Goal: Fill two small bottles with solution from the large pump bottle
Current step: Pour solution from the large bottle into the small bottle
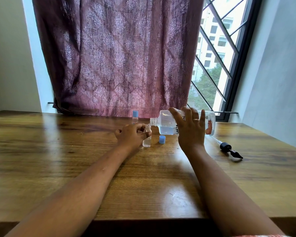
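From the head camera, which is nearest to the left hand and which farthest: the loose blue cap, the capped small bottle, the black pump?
1. Capped small bottle: just behind the left hand.
2. Loose blue cap: a little to the hand's right, on the table.
3. Black pump: far right, beyond the right hand.

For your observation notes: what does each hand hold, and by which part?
Left hand steadies the small open bottle by its upper body. Right hand grips the tipped large bottle around its middle.
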Available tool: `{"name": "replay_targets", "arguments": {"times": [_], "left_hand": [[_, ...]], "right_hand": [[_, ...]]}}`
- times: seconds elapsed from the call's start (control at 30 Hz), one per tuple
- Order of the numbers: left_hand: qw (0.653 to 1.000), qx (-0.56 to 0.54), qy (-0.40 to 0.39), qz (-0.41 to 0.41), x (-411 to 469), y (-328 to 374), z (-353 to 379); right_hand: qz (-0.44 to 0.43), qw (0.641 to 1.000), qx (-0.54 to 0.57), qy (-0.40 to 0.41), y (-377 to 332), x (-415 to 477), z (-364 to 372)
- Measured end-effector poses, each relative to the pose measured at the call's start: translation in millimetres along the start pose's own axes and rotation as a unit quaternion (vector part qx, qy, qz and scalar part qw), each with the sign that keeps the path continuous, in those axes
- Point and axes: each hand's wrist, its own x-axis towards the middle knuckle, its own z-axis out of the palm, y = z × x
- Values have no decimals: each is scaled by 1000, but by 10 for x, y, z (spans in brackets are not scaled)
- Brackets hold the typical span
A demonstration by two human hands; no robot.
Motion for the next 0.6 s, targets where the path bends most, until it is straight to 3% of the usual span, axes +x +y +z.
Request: {"name": "replay_targets", "arguments": {"times": [0.6], "left_hand": [[1000,-3,-15,-17,11,13,10]], "right_hand": [[2,1000,8,6,-9,-8,-21]]}}
